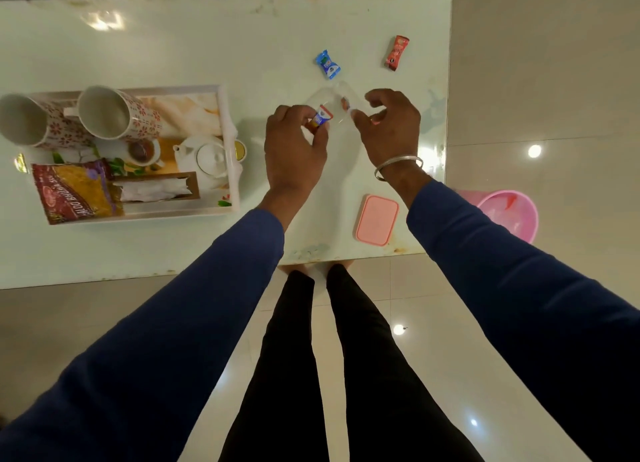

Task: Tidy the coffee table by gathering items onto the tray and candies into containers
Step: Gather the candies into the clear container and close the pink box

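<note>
My left hand (pixel 294 142) pinches a small wrapped candy (pixel 321 116) over the rim of a clear plastic container (pixel 329 99) that stands on the white table (pixel 173 45). My right hand (pixel 388 125) holds the container's right edge. A red candy lies inside the container, partly hidden by my right fingers. Beyond it, a blue candy (pixel 328 64) and a red candy (pixel 396 52) lie loose on the table. The pink lid (pixel 376 219) rests near the front edge. The white tray (pixel 228 115) at left holds two mugs (pixel 104 113), a teapot (pixel 207 158), a snack packet (pixel 78 189) and a tissue holder (pixel 156 187).
A pink bucket (pixel 509 212) stands on the tiled floor just right of the table. My legs are against the table's front edge. A small cup of tea (pixel 142 151) sits in the tray beside the teapot.
</note>
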